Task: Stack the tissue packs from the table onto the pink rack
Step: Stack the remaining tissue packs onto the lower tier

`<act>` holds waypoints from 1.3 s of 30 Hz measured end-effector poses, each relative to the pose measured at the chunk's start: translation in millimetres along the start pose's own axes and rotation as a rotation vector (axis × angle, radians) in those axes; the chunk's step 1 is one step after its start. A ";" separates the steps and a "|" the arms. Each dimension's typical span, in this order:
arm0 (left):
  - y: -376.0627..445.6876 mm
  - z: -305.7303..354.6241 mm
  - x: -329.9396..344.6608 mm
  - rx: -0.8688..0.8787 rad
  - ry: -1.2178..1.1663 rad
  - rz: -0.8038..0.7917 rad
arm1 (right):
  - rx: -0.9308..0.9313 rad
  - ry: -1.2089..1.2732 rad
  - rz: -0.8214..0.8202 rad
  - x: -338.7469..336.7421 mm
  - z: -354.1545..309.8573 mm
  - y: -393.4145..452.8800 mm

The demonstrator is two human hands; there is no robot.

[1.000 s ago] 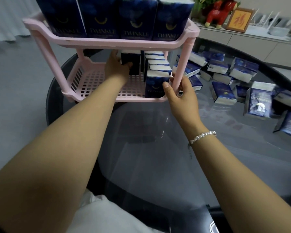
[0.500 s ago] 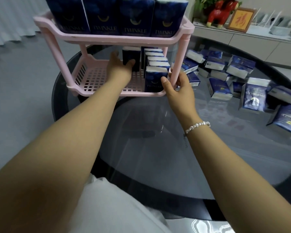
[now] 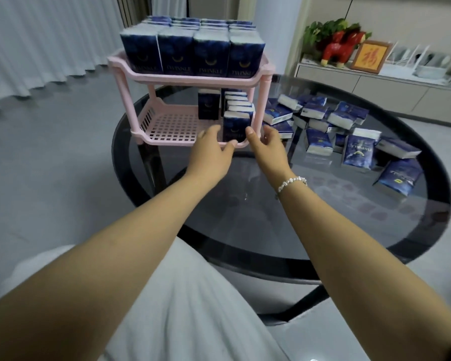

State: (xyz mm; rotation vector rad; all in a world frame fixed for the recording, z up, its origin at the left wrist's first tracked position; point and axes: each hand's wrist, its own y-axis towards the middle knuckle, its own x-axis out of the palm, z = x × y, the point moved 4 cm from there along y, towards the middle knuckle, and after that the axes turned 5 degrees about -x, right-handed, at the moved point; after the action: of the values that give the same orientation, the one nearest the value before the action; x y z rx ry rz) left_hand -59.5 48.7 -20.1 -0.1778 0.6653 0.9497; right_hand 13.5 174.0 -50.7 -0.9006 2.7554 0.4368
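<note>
A row of dark blue tissue packs (image 3: pixel 237 118) stands upright along the right edge of the pink rack (image 3: pixel 167 126)'s lower shelf, one more pack (image 3: pixel 208 105) just left of the row, toward the back. The top shelf is packed full. My left hand (image 3: pixel 212 149) and right hand (image 3: pixel 267 147) hover by the front pack — fingers relaxed, holding nothing. Loose packs (image 3: pixel 323 118) lie scattered over the right side of the round glass table (image 3: pixel 245 217) — well apart from my hands.

Both forearms are bare, with no sleeves showing. A bracelet of small white pearl-like beads (image 3: pixel 292 183) circles the right wrist. A pale grey-white garment (image 3: pixel 193 303) covers the lap below the bracelet.
</note>
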 end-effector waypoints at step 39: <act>15.4 75.2 154.6 -0.049 0.069 -0.435 | 0.029 -0.919 0.290 -146.9 43.6 -6.8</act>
State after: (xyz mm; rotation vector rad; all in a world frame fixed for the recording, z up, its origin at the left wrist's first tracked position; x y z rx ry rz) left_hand 23.9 196.6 -51.1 -0.3841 0.6337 0.5438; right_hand 138.4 263.0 -50.8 -0.1787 2.0080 0.6512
